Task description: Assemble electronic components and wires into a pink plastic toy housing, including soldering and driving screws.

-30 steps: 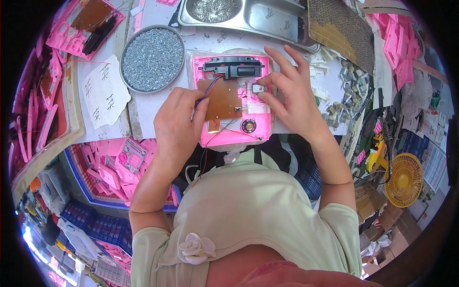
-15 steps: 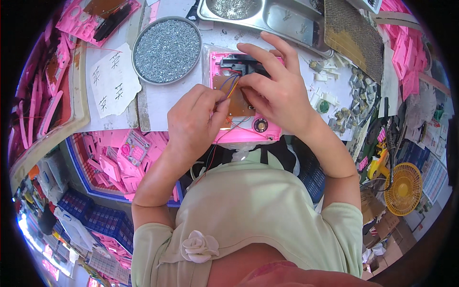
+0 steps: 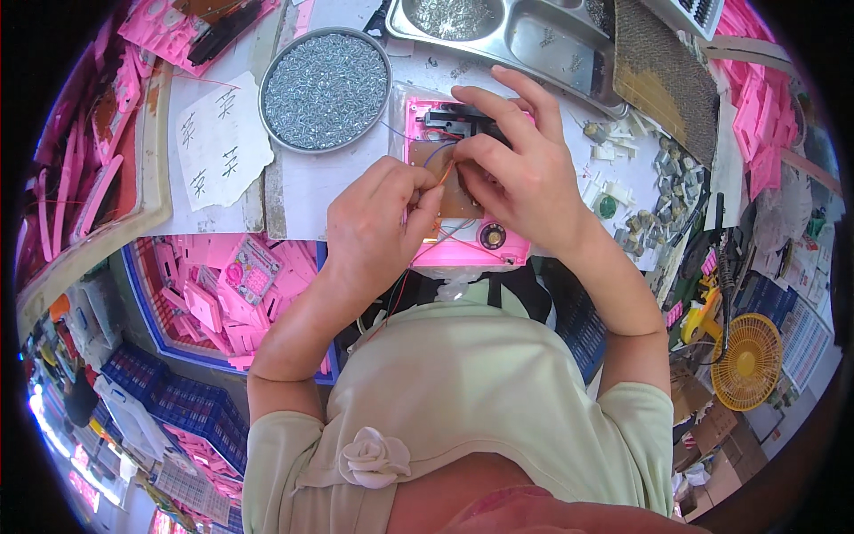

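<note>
I have both hands over the pink casing (image 3: 427,255), which lies on clear plastic near the table's close edge. The left hand (image 3: 369,218) pinches an orange wire (image 3: 447,173) between thumb and forefinger. The right hand (image 3: 538,173) meets it just above, thumb and forefinger closed on the same strand as far as I can tell — its other fingers are spread. Under the fingertips I see a brown board (image 3: 458,206) inside the casing, a black part (image 3: 439,119) along the far side, partly hidden by the right hand, and a round speaker (image 3: 492,235) at the near right.

For writing, I get one clear piece: a torn white paper (image 3: 209,160) to the left, with four large dark handwritten characters in two rows. A pink panel (image 3: 251,274) in the blue-rimmed basket (image 3: 133,283) carries printed decoration too small for me to read. Beside the paper stands a round dish (image 3: 322,149) of small silvery metal pieces. I can make out no brand.
</note>
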Demonstrator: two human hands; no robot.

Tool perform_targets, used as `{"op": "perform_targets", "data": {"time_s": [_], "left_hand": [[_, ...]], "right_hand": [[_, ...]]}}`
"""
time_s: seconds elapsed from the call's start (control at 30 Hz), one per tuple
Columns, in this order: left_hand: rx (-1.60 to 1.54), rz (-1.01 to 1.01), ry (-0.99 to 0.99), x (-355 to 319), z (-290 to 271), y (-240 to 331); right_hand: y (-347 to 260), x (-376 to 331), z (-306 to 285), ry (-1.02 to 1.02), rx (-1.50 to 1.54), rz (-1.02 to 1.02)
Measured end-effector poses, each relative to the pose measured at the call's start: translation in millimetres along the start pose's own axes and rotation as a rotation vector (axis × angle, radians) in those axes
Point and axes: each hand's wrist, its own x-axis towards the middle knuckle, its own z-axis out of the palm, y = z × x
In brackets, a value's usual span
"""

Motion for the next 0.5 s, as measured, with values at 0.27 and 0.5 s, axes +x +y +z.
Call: {"op": "perform_targets", "data": {"time_s": [0.27, 0.5], "left_hand": [[0.061, 0.044, 0.010, -2.6, 0.9, -1.0], [0.148, 0.089, 0.037, -10.9, 8.5, -9.5]], "right_hand": [[1.9, 23.8, 4.1, -0.035, -0.018, -0.065], [-9.3, 37.4, 7.2, -0.213, -0.176, -0.134]]}}
